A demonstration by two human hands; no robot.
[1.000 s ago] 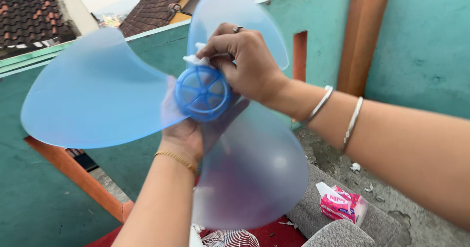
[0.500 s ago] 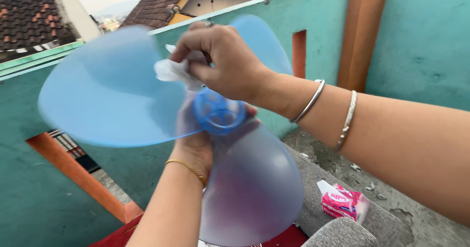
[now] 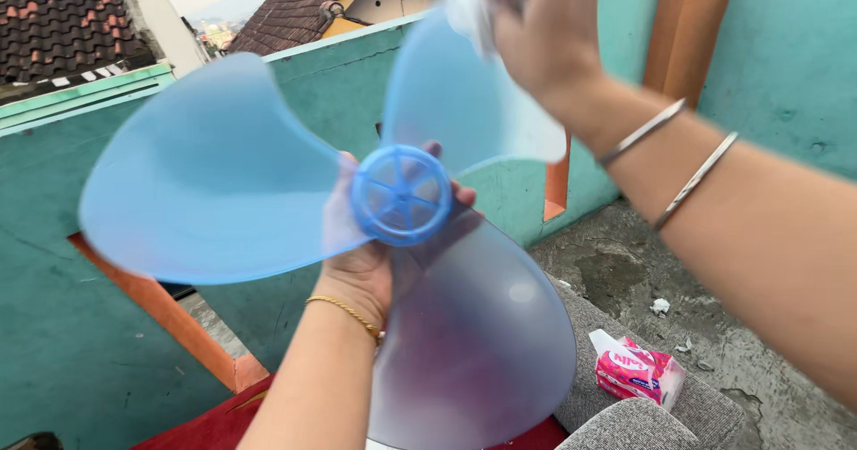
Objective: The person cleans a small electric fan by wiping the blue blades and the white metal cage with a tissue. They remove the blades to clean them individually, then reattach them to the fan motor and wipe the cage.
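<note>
— Now, how do we hold the fan blade (image 3: 295,200)?

— We grip it from behind with the left hand (image 3: 366,267), fingers closed around the hub (image 3: 401,195). This keeps all three vanes raised, clear of the wall (image 3: 89,343), with the hub facing us.

— And the right hand (image 3: 544,26)?

— We close it on a white tissue (image 3: 466,8) at the tip of the upper vane, so the cloth presses flat on the plastic. A tissue pack (image 3: 636,371) lies on the grey cushion (image 3: 625,423) below.
</note>
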